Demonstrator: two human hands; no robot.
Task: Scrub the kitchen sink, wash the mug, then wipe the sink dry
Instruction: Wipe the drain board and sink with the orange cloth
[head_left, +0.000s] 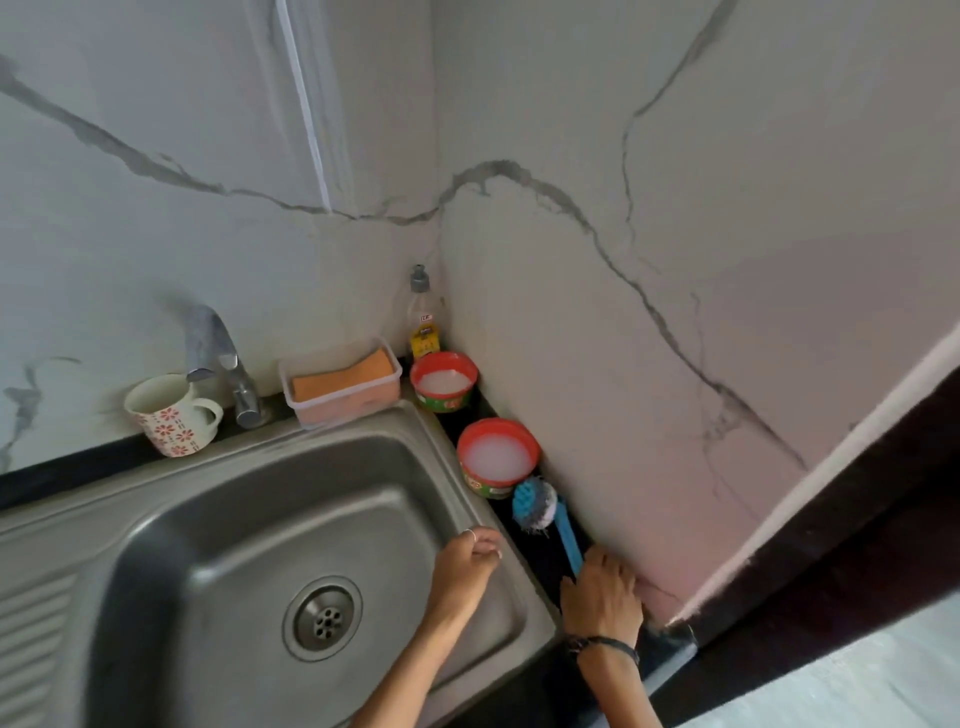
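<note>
A steel sink (218, 525) with a round drain (322, 618) fills the lower left. A white mug (169, 415) with red flowers stands on the rim behind it, next to the tap (223, 358). A blue scrub brush (545, 514) lies on the dark ledge right of the sink, its head pointing away from me. My right hand (602, 597) grips the near end of the brush handle. My left hand (467, 566) hovers over the sink's right rim with loosely curled fingers and holds nothing.
Two red-rimmed tubs of white paste (444, 382) (498, 457) stand on the ledge beyond the brush. A clear tray with an orange sponge (340, 382) sits at the sink's back right corner, a soap bottle (425, 322) in the wall corner. Marble walls close in behind and right.
</note>
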